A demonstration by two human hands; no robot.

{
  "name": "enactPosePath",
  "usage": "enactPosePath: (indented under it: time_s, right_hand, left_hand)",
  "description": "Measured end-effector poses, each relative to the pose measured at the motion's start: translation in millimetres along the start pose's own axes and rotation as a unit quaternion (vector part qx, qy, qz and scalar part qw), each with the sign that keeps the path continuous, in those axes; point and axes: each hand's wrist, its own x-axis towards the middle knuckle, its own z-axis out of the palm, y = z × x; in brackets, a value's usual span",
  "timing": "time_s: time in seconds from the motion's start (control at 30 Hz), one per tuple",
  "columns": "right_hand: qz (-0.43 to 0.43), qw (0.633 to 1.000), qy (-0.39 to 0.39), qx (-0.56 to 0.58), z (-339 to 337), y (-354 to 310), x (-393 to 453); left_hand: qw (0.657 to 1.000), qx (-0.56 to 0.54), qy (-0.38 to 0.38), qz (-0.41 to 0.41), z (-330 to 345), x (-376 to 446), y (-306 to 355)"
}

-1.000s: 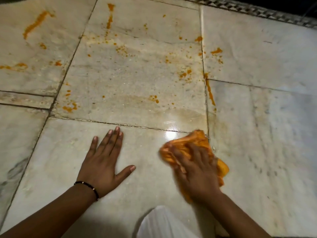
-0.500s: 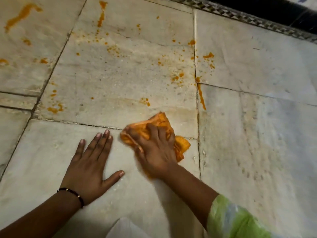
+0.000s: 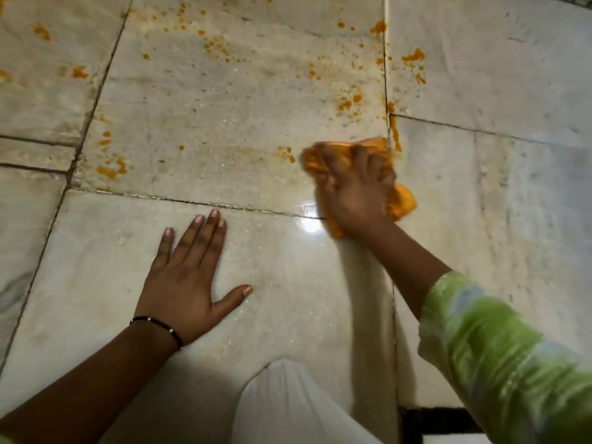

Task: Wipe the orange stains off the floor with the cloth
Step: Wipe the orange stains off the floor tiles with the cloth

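Note:
My right hand (image 3: 355, 190) grips a crumpled orange cloth (image 3: 402, 201) and presses it onto the marble floor (image 3: 224, 100), right by the tile joint. An orange streak (image 3: 395, 134) runs along that joint just beyond the cloth. A small orange blot (image 3: 286, 153) lies just left of the cloth. More orange stains (image 3: 110, 168) sit at the left of the middle tile, and specks (image 3: 349, 102) scatter further out. My left hand (image 3: 189, 277) lies flat on the near tile, fingers straight, a black bracelet on its wrist.
My white-clad knee (image 3: 288, 405) sits at the bottom centre. A green patterned sleeve (image 3: 499, 357) covers my right forearm. A dark strip (image 3: 439, 418) shows at the bottom right. The wet near tile reflects a bright light spot (image 3: 309, 224).
My right hand swept the cloth left toward my left hand, then back right and further out to the tile joint near the orange streak. The left hand stays planted.

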Motion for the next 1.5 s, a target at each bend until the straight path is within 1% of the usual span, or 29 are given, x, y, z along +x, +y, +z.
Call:
enactPosePath:
  time_s: [0.1,0.17,0.2,0.23,0.27,0.37,0.47,0.53,0.57,0.6,0.67,0.73,0.8,0.87,0.93,0.97,1.03,1.07,1.13,1.17,1.2,1.23,1.27,1.33,1.37,1.43,1.5]
  right_hand:
    - [-0.159,0.987,-0.006,-0.011,12.6,-45.2,-36.9]
    - [-0.227,0.973,-0.024,-0.016,15.0,-32.7,-81.0]
    - [-0.232,0.972,-0.041,-0.009,15.4,-13.9,-102.7]
    - [-0.212,0.976,-0.051,0.004,14.1,10.7,-120.7]
    - [-0.172,0.984,-0.046,0.015,10.5,36.3,-131.4]
    - [-0.022,1.0,-0.015,-0.007,-2.8,91.3,-116.4]
    - [0.093,0.996,-0.003,-0.002,-10.4,88.5,-56.6]
    - [0.111,0.994,0.01,0.001,-10.5,63.8,-22.0]
    - [0.089,0.996,0.012,-0.001,-7.7,46.2,-12.2]
    - [0.048,0.999,0.008,-0.003,-3.8,25.6,-8.1]
    - [-0.066,0.998,-0.014,-0.011,7.1,-17.7,-19.9]
    - [-0.165,0.986,-0.013,-0.019,14.2,-46.0,-54.8]
    - [-0.222,0.974,-0.03,-0.02,14.4,-37.9,-101.5]
    - [-0.24,0.969,-0.062,-0.018,12.1,7.1,-141.0]
    - [-0.212,0.976,-0.057,-0.018,3.9,64.5,-158.3]
    - [-0.179,0.982,-0.057,-0.022,0.0,86.9,-156.4]
    - [-0.097,0.993,-0.042,-0.047,-6.6,111.6,-132.3]
    - [-0.046,0.997,-0.023,-0.054,-7.9,112.3,-113.6]
    - [0.052,0.998,0.009,-0.031,-10.4,91.6,-72.3]
    - [0.073,0.997,0.014,-0.017,-8.9,74.2,-55.5]
    - [0.068,0.998,0.012,-0.013,-8.0,53.8,-44.7]
    - [0.04,0.999,0.005,-0.014,-3.4,31.8,-40.7]
    - [-0.007,1.0,-0.004,-0.01,1.4,9.5,-44.6]
    - [-0.117,0.993,-0.013,-0.002,11.8,-27.1,-74.5]
    - [-0.161,0.987,-0.016,-0.005,14.7,-34.6,-96.3]
    - [-0.207,0.977,-0.042,-0.025,16.9,-21.7,-142.1]
    - [-0.212,0.974,-0.074,-0.025,10.3,20.0,-171.4]
  left_hand:
    - [1.0,-0.005,0.002,0.0,-0.4,-0.3,1.0]
    - [1.0,-0.007,0.004,0.001,-0.9,0.0,1.4]
    - [1.0,-0.007,0.004,0.002,-0.3,0.4,0.9]
    - [1.0,-0.006,0.005,0.001,0.3,0.2,0.4]
    - [1.0,-0.006,0.007,-0.001,0.5,0.0,-0.2]
    - [1.0,-0.006,0.008,-0.003,1.5,-0.4,0.8]
    - [1.0,-0.007,0.001,-0.006,-0.3,0.3,1.5]
    - [1.0,-0.001,-0.006,-0.008,-0.6,0.1,2.0]
    - [1.0,0.003,-0.01,-0.008,-0.6,0.2,2.3]
    - [1.0,0.005,-0.012,-0.007,-0.9,0.5,2.4]
    - [1.0,0.006,-0.012,-0.008,-2.4,0.9,2.9]
    - [1.0,0.001,-0.008,-0.005,-2.8,0.4,3.0]
    - [1.0,-0.002,-0.006,-0.003,-2.0,-0.5,2.5]
    - [1.0,-0.002,-0.001,-0.003,-1.0,0.0,1.2]
    - [1.0,-0.006,0.004,-0.002,-1.0,0.5,1.1]
    - [1.0,-0.01,0.006,-0.004,0.2,0.1,0.5]
    - [1.0,-0.015,0.005,-0.005,-0.6,0.6,1.3]
    - [1.0,-0.017,0.003,-0.006,-1.0,0.6,1.7]
    - [1.0,-0.017,0.001,-0.009,-2.2,0.1,2.6]
    - [1.0,-0.016,0.0,-0.01,-2.3,-0.6,2.7]
    - [1.0,-0.014,-0.002,-0.01,-3.2,-0.8,3.3]
    - [1.0,-0.014,-0.003,-0.01,-3.8,-0.2,3.8]
    - [1.0,-0.013,-0.003,-0.01,-4.9,0.5,4.3]
    - [1.0,-0.009,-0.006,-0.009,-5.5,0.7,4.0]
    - [1.0,-0.007,-0.005,-0.008,-5.7,0.5,3.9]
    - [1.0,-0.007,-0.007,-0.008,-4.0,-0.1,3.8]
    - [1.0,-0.006,-0.003,-0.009,-2.6,-0.3,3.9]
